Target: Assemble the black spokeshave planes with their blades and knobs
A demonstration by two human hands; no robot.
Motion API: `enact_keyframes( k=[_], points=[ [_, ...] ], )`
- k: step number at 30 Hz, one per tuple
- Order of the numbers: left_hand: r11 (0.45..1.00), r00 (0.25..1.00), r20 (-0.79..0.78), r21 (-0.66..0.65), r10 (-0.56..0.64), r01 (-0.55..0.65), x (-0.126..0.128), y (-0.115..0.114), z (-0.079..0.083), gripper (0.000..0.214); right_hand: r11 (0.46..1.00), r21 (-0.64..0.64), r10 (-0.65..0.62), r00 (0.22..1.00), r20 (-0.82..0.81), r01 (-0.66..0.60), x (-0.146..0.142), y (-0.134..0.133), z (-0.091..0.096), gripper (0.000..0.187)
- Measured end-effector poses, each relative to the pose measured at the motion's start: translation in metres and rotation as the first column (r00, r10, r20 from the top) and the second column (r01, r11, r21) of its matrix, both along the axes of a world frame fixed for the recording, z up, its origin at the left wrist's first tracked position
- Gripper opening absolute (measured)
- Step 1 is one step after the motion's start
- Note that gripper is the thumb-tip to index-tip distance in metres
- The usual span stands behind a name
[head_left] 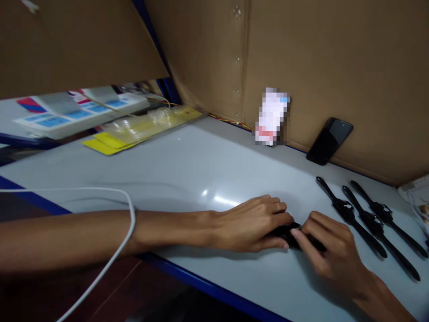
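Near the front of the grey table, a black spokeshave (292,235) is largely covered by both hands. My left hand (253,223) is closed around its left handle, palm down. The fingers of my right hand (333,248) pinch at its middle, where a small part at the fingertips is too hidden to name. Part of its right handle shows under the right hand. To the right lie three similar black spokeshaves: one (346,211) nearest the hands, a second (375,225) beside it, and a third (385,213) farthest right, roughly parallel and apart from my hands.
A white cable (129,210) crosses over my left forearm. Two phones, one pixelated (272,116) and one black (330,141), lean against the cardboard wall (335,58). Yellow packaging with clear plastic (144,129) lies at the back left, beside a white power strip (80,116).
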State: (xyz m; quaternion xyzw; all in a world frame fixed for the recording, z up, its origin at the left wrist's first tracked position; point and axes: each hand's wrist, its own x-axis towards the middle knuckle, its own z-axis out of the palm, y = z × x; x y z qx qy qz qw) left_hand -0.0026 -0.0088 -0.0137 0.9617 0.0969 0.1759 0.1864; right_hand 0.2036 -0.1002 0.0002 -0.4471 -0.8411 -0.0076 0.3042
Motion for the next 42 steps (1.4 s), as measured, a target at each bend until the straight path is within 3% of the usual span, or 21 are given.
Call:
enact_keyframes(
  k=[2, 6, 13, 18, 23, 28, 32, 37, 42],
  points=[
    [1.0, 1.0, 0.006, 0.001, -0.003, 0.003, 0.0, 0.0, 0.0, 0.043, 1.0, 0.003, 0.022, 0.999, -0.027, -0.022, 0.007, 0.0, 0.004, 0.013],
    [1.0, 1.0, 0.0, 0.011, -0.003, 0.003, 0.0, 0.0, 0.0, 0.041, 0.999, 0.027, 0.025, 0.998, 0.066, -0.027, 0.016, -0.001, 0.007, 0.017],
    [1.0, 1.0, -0.028, 0.025, -0.009, 0.01, 0.0, 0.0, 0.003, 0.039, 0.994, 0.003, 0.104, 0.99, 0.091, -0.105, 0.012, -0.007, 0.0, 0.015],
    [1.0, 0.999, -0.039, 0.018, -0.01, 0.011, 0.0, 0.0, 0.002, 0.039, 0.993, 0.111, 0.015, 0.991, 0.129, -0.03, 0.011, -0.006, 0.002, 0.014],
    [1.0, 1.0, -0.015, 0.014, -0.014, 0.014, -0.001, 0.0, 0.002, 0.04, 0.994, 0.076, 0.064, 0.992, 0.11, -0.073, 0.008, -0.006, 0.002, 0.015],
    [1.0, 1.0, -0.025, 0.001, -0.005, 0.005, -0.001, 0.0, 0.003, 0.041, 0.988, 0.154, -0.02, 0.988, 0.152, -0.003, 0.006, -0.006, 0.002, 0.019],
    [1.0, 0.999, -0.032, -0.011, -0.01, 0.01, -0.001, -0.001, 0.004, 0.041, 0.992, 0.118, 0.022, 0.988, 0.15, -0.04, 0.005, -0.007, 0.002, 0.02],
    [1.0, 0.999, -0.047, -0.008, -0.003, 0.002, -0.001, 0.0, 0.004, 0.041, 0.975, 0.223, -0.049, 0.978, 0.201, 0.003, 0.002, -0.007, 0.003, 0.018],
    [1.0, 0.999, -0.051, -0.004, -0.013, 0.013, -0.001, 0.0, 0.006, 0.038, 0.986, 0.16, 0.02, 0.983, 0.183, -0.05, -0.001, -0.008, 0.003, 0.018]
  ],
)
